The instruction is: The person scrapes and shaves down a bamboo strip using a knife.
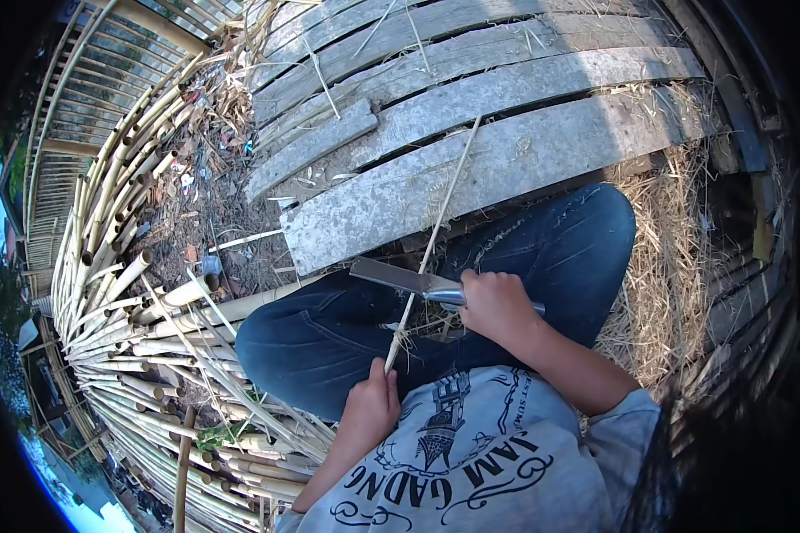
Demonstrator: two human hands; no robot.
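My left hand [372, 401] is closed around the lower end of a thin bamboo strip [451, 188]. The strip slants up and away from my lap, and its far end reaches over the wooden planks. Loose curled shavings hang from it just above my left hand. My right hand [498, 305] grips the metal handle of a large knife [388, 274]. Its broad blade points left and lies across the strip, touching or very near it; I cannot tell which. Both hands are above my crossed legs in blue jeans [542, 240].
A platform of weathered planks [507, 107] with a loose short board [316, 147] lies ahead. Many bamboo poles [142, 355] are stacked at the left, near a bamboo fence [107, 71]. Straw-like shavings [667, 240] cover the ground at the right.
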